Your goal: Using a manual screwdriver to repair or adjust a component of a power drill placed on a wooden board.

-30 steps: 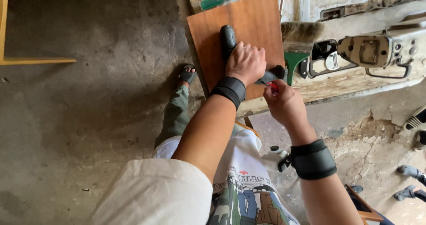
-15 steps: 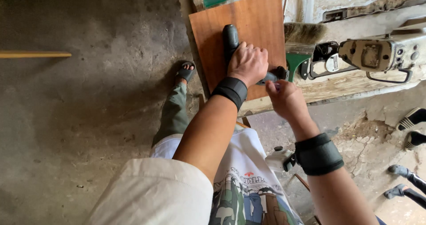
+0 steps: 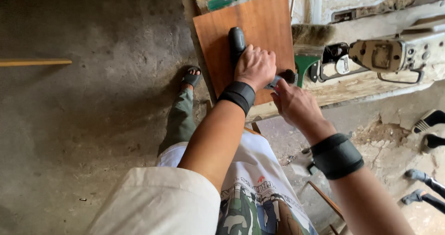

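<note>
Since half a second ago almost nothing had moved: my right hand (image 3: 296, 106) had drifted a little down and away from the tool's nose, and my view had tipped slightly, sliding the wooden strip on the floor toward nine o'clock.

My left hand (image 3: 254, 67) was clenched around the body of the dark power tool (image 3: 237, 41), which lay flat on the reddish-brown board (image 3: 259, 24) with its rear end pointing to twelve o'clock. My right hand sat just at five o'clock from the left, its fingers curled near the tool's front end; whether they gripped a small part there or only touched it, I could not tell. Both wrists wore black bands.

That board rested on the worn pale surface (image 3: 352, 89), near its front edge. At three o'clock from the tool stood a green-bodied machine part (image 3: 306, 65) and, beyond it, a beige power tool with a handle (image 3: 384, 56). A green-handled screwdriver (image 3: 222, 1) lay at twelve o'clock, past the board's far edge.

As for progress, I judged the work on the board barely begun: its face showed no cut, hole or groove that I could make out, and the tool was held in place, with my right hand busy at its front end.
</note>
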